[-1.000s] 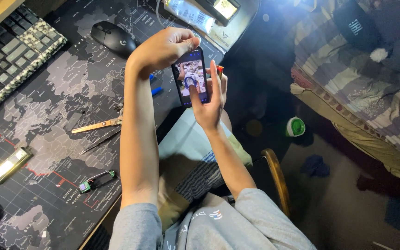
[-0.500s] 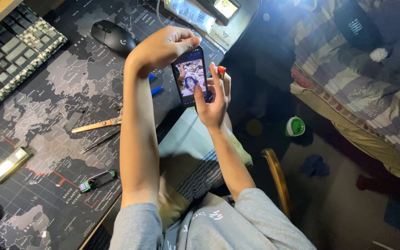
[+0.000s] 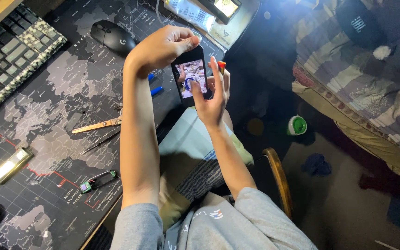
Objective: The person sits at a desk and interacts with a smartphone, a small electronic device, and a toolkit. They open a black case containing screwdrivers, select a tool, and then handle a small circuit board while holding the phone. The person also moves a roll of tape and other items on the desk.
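Note:
A black smartphone point(image 3: 190, 76) with a lit screen is held upright above my lap, at the desk's edge. My left hand point(image 3: 163, 46) grips its top end from above with curled fingers. My right hand point(image 3: 211, 95) supports its right side and lower part, thumb lying on the screen. A small red object point(image 3: 221, 65) shows just behind my right fingertips; I cannot tell whether the hand holds it.
A dark map-printed desk mat point(image 3: 47, 111) carries a black mouse point(image 3: 112, 37), a keyboard point(image 3: 10, 51), scissors point(image 3: 98, 125), tweezers point(image 3: 99, 142), a small circuit board point(image 3: 96, 180), a metal lighter-like bar point(image 3: 8, 166) and blue caps point(image 3: 156, 90). A bed with striped blanket point(image 3: 348, 78) stands right; a green cup point(image 3: 297, 125) lies on the floor.
The phone and both hands have shifted slightly up and right. The picture on the phone's screen has changed.

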